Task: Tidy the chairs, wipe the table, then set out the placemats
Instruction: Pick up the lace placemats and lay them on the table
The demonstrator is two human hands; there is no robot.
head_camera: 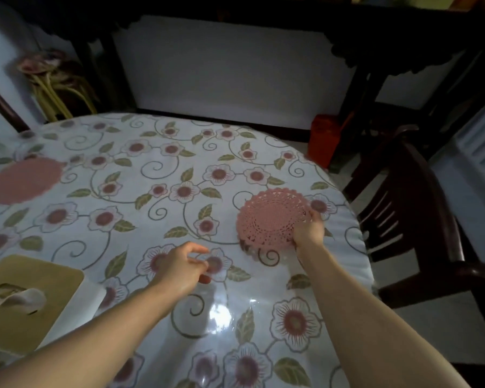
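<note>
Surface (163,169) fills the view. Far left on it: one placemat (23,179). Right side, near the edge: second placemat (272,218), right hand (310,229) gripping its near-right rim. Left hand (179,266) sits over the middle, left of that placemat, fingers loose. Tissue box (25,301) at near left. Chair (420,219) right of the surface; stools (53,85) behind its far-left corner.

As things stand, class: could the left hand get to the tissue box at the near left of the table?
Probably yes. The left hand hovers empty and loosely curled over the table, and the tissue box sits just to its left with only bare tablecloth between. The right hand holds the pink placemat, well clear.
</note>
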